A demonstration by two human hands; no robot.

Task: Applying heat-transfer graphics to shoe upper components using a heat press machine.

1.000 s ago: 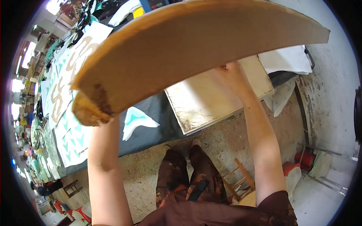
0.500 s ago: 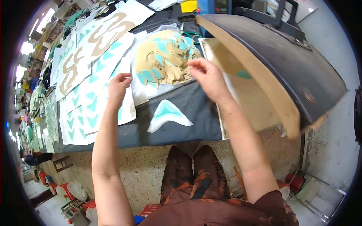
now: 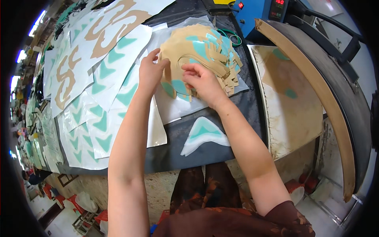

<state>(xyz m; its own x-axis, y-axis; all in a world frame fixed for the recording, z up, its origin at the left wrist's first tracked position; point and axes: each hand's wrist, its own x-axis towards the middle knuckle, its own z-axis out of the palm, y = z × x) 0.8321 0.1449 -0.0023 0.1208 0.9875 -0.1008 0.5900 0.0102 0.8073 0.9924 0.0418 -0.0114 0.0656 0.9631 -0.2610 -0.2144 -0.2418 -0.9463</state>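
A round pile of tan and teal cut pieces [image 3: 177,43] lies on white sheeting, its right side fringed with narrow strips. At its left edge is my left hand [image 3: 150,73], thumb and fingers apart with nothing visible between them. Over the pile's lower middle hovers my right hand [image 3: 203,85], its fingers curled in toward the thumb; whatever they may hold is hidden. Nearer to me, a small stack of white chevron-shaped sheets with teal print [image 3: 204,132] rests on the dark cloth.
White sheets with teal chevrons [image 3: 100,122] and brown curved shapes spread over the left side. At right, a heat press stands with its dark upper plate [image 3: 319,63] raised above a stained tan bed [image 3: 294,118]. A blue control box [image 3: 252,19] and green-handled scissors [image 3: 235,39] are behind.
Both hands have come in over the pile, the right one moving left away from the press. The press's upper plate has swung farther open, and the view has shifted.
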